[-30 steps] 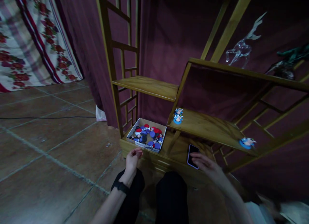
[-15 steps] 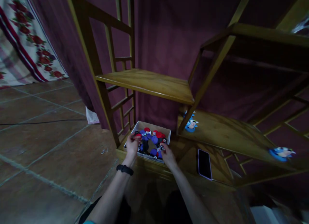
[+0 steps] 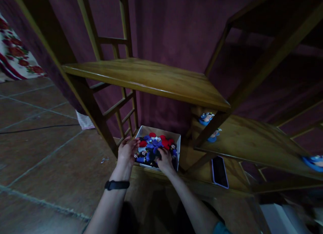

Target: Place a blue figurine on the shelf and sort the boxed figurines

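While box (image 3: 176,139) sits low | left hand (image 3: 127,152) at rim; right hand (image 3: 164,159) inside (2 hands)

Above both hands: a bare wooden shelf board (image 3: 148,79) carried by a slatted wooden frame (image 3: 121,106). Right of the right hand: a dark phone (image 3: 219,171) with a pale edge, flat on the bottom board. Above the phone: a lower shelf (image 3: 254,146) holding two small blue figures (image 3: 206,118) at its left end and one blue figure (image 3: 315,161) far right. Behind: a maroon curtain (image 3: 176,28). Left of the left hand: tiled floor (image 3: 37,153), a black cable (image 3: 37,129), floral cloth (image 3: 15,55)
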A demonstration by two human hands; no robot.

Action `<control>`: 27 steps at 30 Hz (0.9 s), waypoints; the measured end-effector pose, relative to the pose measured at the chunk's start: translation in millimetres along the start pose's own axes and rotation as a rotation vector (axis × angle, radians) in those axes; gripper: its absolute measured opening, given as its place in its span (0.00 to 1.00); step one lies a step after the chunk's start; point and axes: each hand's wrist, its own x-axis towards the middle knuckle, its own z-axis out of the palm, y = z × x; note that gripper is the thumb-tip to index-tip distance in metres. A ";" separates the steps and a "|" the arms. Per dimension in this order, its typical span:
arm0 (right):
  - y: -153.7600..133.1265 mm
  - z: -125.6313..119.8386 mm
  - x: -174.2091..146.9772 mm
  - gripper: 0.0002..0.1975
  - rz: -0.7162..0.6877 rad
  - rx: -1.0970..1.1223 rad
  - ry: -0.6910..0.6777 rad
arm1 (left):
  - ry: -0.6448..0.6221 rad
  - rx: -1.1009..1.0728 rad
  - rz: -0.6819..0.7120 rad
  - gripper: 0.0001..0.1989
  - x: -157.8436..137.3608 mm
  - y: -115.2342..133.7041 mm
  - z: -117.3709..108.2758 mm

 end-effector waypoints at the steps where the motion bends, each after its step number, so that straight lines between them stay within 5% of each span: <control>1: -2.0 0.6 -0.7 0.27 0.009 0.026 0.036 | -0.004 0.006 -0.007 0.16 -0.2 -0.3 0.2; 5: -2.8 -9.9 2.5 0.24 0.014 0.099 0.078 | -0.015 0.020 -0.030 0.15 -0.4 -3.6 1.0; 10: 17.3 -29.7 20.4 0.28 0.202 0.022 0.175 | -0.018 0.023 -0.027 0.14 0.0 -10.0 3.5; 15: 22.1 -24.1 31.6 0.28 0.197 -0.021 0.208 | -0.024 0.042 -0.065 0.15 -0.9 -13.7 7.5; 22: -4.1 2.4 14.0 0.29 0.089 -0.126 -0.039 | -0.043 0.043 -0.097 0.15 -1.5 -13.2 12.0; 27: -7.5 3.5 11.6 0.24 0.014 -0.066 -0.044 | -0.047 0.032 -0.136 0.14 -3.9 -15.6 16.4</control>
